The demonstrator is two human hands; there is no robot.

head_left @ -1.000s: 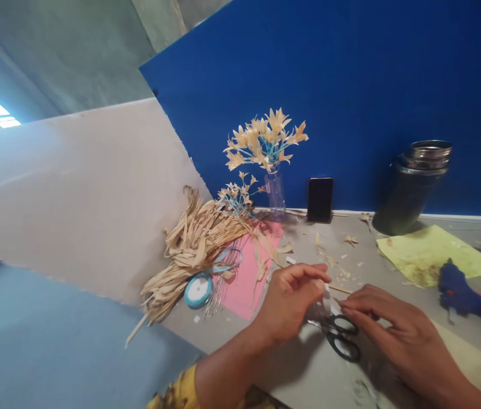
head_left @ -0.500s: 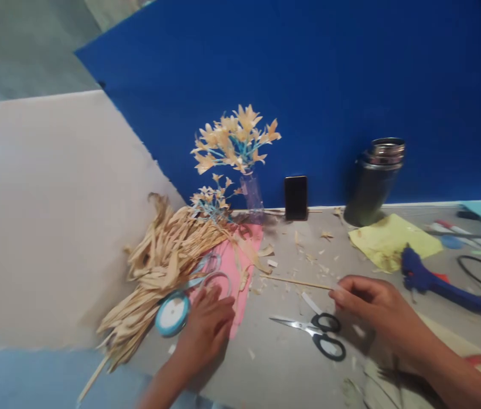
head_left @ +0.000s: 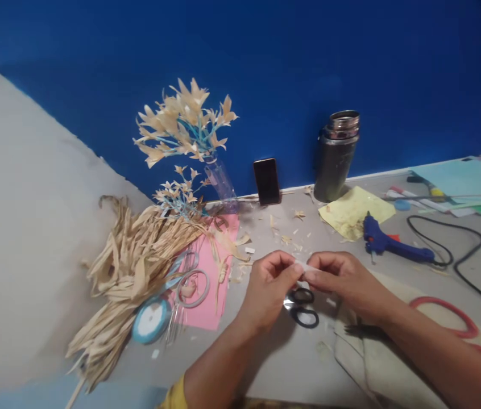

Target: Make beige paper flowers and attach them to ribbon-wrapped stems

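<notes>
My left hand (head_left: 270, 284) and my right hand (head_left: 336, 278) meet over the middle of the table, each closed in a pinch. Between the fingertips shows a small white strip (head_left: 306, 267), held from both sides. A bit of thin tan stick (head_left: 245, 264) peeks out beyond my left hand; the rest is hidden. Just below the fingers lie black-handled scissors (head_left: 304, 318), their blades mostly covered by my left hand. A dark pointed tool (head_left: 360, 330) lies under my right forearm.
Dried husk strips (head_left: 138, 255), a ribbon spool (head_left: 152, 321) and pink paper (head_left: 208, 284) lie left. Husk flowers (head_left: 185, 122) stand in a clear bottle (head_left: 222, 184). Behind are a phone (head_left: 266, 182) and flask (head_left: 336, 156). At right, a blue glue gun (head_left: 394, 244) trails its cord.
My left hand has left the ribbon rings beside the spool and come right to meet my right hand. The stick, in plain sight before, is mostly hidden now. The view has swung right.
</notes>
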